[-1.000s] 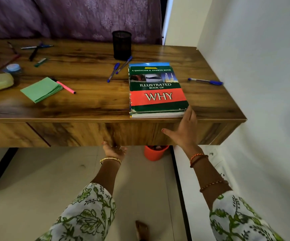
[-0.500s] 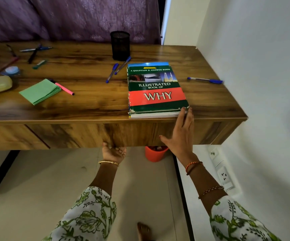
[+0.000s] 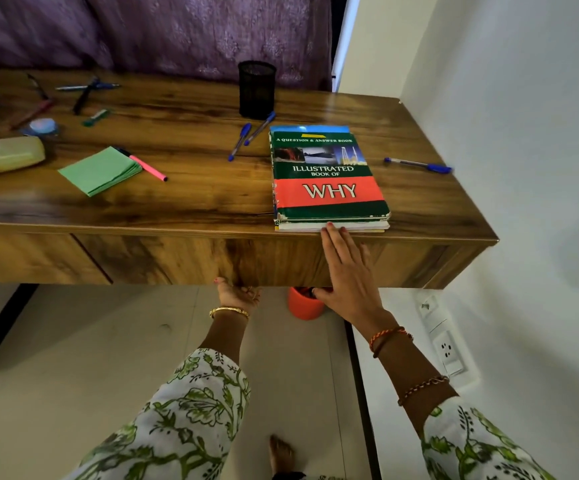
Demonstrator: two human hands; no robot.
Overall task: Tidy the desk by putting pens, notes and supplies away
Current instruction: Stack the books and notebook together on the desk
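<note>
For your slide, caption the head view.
Right hand touches the green-and-red illustrated book; left hand grips under the wooden desk.

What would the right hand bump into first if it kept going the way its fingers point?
Probably the stack of books: the right hand points up over the desk edge, its fingertips already at the stack's near edge.

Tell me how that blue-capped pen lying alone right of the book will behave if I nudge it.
The blue-capped pen looks round and slim, so it will probably roll on the glossy desk top. It lies close to the wall-side edge, so a careless push might drop it off. It likely weighs almost nothing; pinching and lifting seems safer.
</note>
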